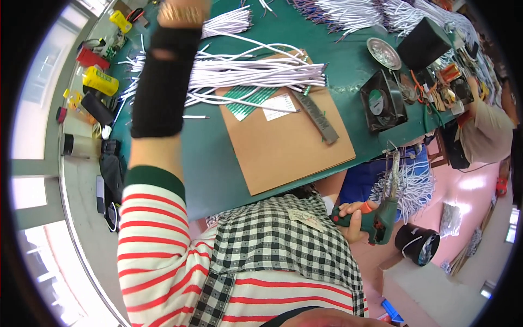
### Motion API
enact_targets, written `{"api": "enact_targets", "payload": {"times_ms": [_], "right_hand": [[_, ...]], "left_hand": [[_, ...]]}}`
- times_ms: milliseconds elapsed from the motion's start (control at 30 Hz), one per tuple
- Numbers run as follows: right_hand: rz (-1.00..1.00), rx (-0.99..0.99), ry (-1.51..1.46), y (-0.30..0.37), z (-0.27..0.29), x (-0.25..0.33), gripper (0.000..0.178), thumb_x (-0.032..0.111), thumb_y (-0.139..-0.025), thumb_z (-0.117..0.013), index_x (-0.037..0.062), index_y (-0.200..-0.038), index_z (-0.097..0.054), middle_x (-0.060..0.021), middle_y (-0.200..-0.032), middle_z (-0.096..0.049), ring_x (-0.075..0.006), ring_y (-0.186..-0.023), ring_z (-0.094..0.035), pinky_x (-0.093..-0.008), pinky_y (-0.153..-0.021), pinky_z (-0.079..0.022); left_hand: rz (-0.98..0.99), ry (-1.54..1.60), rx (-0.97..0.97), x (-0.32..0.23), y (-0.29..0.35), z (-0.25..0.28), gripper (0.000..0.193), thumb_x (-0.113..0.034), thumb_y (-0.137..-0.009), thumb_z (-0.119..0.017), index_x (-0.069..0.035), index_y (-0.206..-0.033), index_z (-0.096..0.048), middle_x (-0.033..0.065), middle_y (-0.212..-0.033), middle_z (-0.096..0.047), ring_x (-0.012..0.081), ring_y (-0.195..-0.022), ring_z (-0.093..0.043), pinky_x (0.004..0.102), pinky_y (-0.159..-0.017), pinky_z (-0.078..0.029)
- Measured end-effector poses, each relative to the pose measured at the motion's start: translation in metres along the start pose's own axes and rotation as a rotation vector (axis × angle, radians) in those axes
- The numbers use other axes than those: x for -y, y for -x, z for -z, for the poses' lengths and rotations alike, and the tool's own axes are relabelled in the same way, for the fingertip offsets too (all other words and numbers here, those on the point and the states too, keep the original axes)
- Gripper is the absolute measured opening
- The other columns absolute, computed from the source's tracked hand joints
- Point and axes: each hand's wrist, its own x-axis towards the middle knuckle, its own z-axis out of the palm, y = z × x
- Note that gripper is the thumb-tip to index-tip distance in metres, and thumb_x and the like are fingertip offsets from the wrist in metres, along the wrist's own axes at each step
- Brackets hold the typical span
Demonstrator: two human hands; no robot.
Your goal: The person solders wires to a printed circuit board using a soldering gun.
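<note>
My left arm reaches across the table to the upper edge of the view. Only the wrist and part of my left hand (185, 10) show there, past a black sleeve and a gold-coloured bracelet; its fingers are cut off. Beneath that forearm lies a bundle of white cables (245, 73), loosely spread. Low on the right, off the table's front edge, my right hand (354, 219) is closed around a green pistol-grip power tool (385, 220) with a long metal nozzle. The cables rest partly on a brown cardboard sheet (289, 147), with a dark grey bar (318, 120) and a white label (279, 107).
A black fan (383, 102), a metal dish (383, 53) and a black box (425, 43) stand right. More white wires (348, 15) lie far back. Yellow bottles (101, 80) line the left. A black bucket (417, 243) stands on the floor; another person's sleeve (487, 128) shows far right.
</note>
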Motion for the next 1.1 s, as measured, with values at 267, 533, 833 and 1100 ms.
{"api": "enact_targets", "payload": {"times_ms": [267, 533, 833, 1100], "right_hand": [[-0.101, 0.174, -0.003, 0.014, -0.003, -0.004, 0.037, -0.004, -0.083, -0.048, 0.0015, -0.119, -0.04, -0.0128, -0.077, -0.055, -0.0185, -0.062, -0.052, -0.036, -0.067, -0.048], [-0.16, 0.469, 0.086, 0.022, -0.017, 0.007, 0.036, 0.002, -0.091, -0.046, 0.009, -0.125, -0.037, -0.0114, -0.086, -0.055, -0.0185, -0.071, -0.052, -0.0398, -0.075, -0.047], [-0.2, 0.579, 0.248, 0.04, -0.018, 0.019, 0.036, 0.005, -0.092, -0.047, 0.0091, -0.125, -0.036, -0.0108, -0.086, -0.055, -0.0187, -0.07, -0.053, -0.039, -0.073, -0.047], [-0.16, 0.515, 0.14, 0.047, -0.006, 0.007, 0.037, 0.004, -0.091, -0.047, 0.0085, -0.126, -0.035, -0.0119, -0.088, -0.055, -0.0185, -0.071, -0.053, -0.0391, -0.074, -0.047]], "left_hand": [[0.025, -0.204, 0.339, -0.026, 0.15, 0.162, 0.09, -0.001, -0.069, -0.079, -0.005, -0.136, -0.02, 0.005, -0.091, -0.048, 0.0124, -0.083, -0.049, 0.0235, -0.067, -0.047], [0.45, -0.461, 0.47, -0.08, 0.249, 0.216, 0.079, 0.007, -0.069, -0.069, -0.007, -0.135, -0.028, 0.0086, -0.101, -0.049, 0.0185, -0.092, -0.051, 0.03, -0.078, -0.045], [-0.077, -1.434, 1.027, -0.027, 0.15, 0.295, 0.017, -0.001, -0.075, -0.061, -0.005, -0.092, -0.059, 0.0138, -0.093, -0.052, 0.0318, -0.085, -0.049, 0.037, -0.075, -0.042], [-0.064, -1.036, 1.149, -0.052, 0.096, 0.299, 0.015, 0.007, -0.076, -0.054, 0.003, -0.089, -0.048, 0.019, -0.104, -0.046, 0.0362, -0.095, -0.049, 0.0365, -0.08, -0.044]]}}
